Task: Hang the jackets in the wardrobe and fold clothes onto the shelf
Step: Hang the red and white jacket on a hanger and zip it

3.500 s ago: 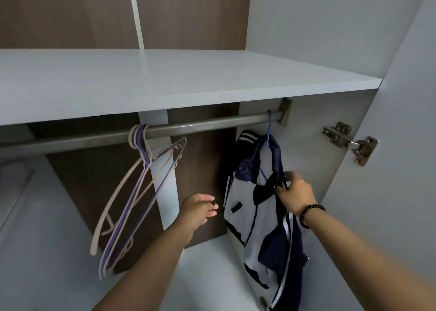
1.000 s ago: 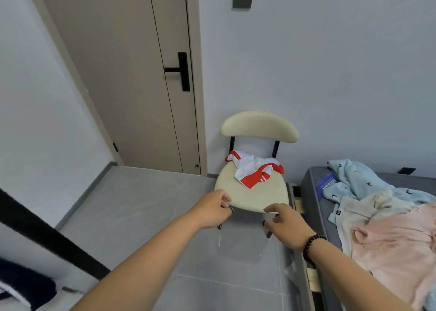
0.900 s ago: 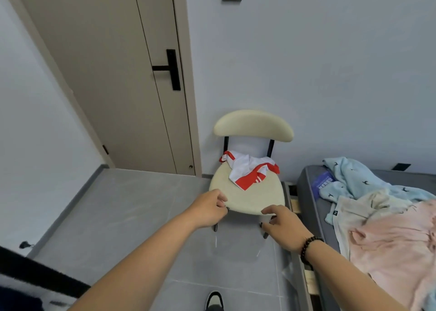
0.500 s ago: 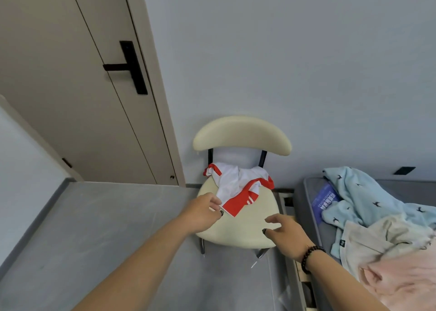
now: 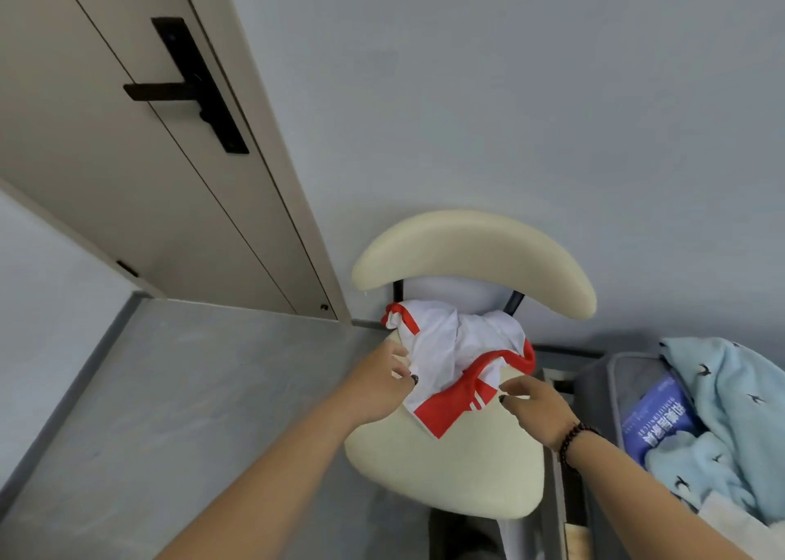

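The left hand (image 5: 376,383) has its fingers curled at the left edge of a crumpled white garment with red trim and red panels (image 5: 456,358); it touches the cloth, though whether the fingers actually pinch it cannot be told. The right hand (image 5: 537,406), with a dark beaded bracelet (image 5: 571,434) on its wrist, is spread with loosely bent fingers, the fingertips (image 5: 507,387) just at the garment's red lower edge, gripping nothing. The garment lies bunched on the rear half of the seat of a cream padded chair with a curved backrest and black metal struts (image 5: 450,474). The chair stands on a grey tiled floor (image 5: 170,411) against a pale grey wall (image 5: 509,92). To its left is a beige door with a black lever handle (image 5: 187,88). At the right, a light blue fleece garment with small dark bird shapes (image 5: 730,415) lies heaped on a grey bed (image 5: 594,385), beside a blue printed packet (image 5: 656,421).
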`<action>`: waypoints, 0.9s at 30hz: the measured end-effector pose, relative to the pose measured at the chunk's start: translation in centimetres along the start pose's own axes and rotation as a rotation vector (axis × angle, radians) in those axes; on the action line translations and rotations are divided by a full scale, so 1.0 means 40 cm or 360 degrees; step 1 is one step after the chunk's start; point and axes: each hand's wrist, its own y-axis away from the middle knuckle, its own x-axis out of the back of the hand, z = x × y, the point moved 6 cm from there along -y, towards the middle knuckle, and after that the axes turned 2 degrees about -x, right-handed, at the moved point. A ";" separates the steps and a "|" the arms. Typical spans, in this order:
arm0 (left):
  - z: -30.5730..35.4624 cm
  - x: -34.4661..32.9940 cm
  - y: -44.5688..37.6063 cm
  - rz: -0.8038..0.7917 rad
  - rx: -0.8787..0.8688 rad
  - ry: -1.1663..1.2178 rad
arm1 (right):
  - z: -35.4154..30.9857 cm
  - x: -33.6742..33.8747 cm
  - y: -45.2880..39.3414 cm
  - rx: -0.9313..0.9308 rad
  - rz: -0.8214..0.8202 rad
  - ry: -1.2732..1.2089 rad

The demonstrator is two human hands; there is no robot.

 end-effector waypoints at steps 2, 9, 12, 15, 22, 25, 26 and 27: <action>-0.002 0.017 -0.060 0.0051 0.0099 0.0050 | -0.016 0.013 -0.091 -0.0037 -0.0034 -0.0021; 0.004 0.003 -0.272 0.0072 0.0271 0.0071 | -0.023 0.010 -0.377 -0.0208 -0.0159 0.0138; 0.006 -0.036 -0.348 0.0072 0.0299 0.0095 | -0.020 -0.019 -0.456 -0.0297 -0.0252 0.0206; 0.003 -0.083 -0.406 0.0088 0.0300 0.0115 | 0.006 -0.051 -0.517 -0.0322 -0.0357 0.0276; -0.042 -0.164 -0.454 0.0064 0.0438 0.0206 | 0.131 -0.095 -0.642 -0.0626 -0.0363 -0.0347; -0.061 -0.169 -0.446 0.0075 0.0496 0.0206 | 0.130 -0.094 -0.652 -0.0534 -0.0312 -0.0480; -0.064 -0.169 -0.441 0.0082 0.0511 0.0219 | 0.122 -0.088 -0.655 -0.0481 -0.0263 -0.0536; -0.066 -0.169 -0.436 0.0091 0.0529 0.0240 | 0.115 -0.079 -0.657 -0.0450 -0.0212 -0.0590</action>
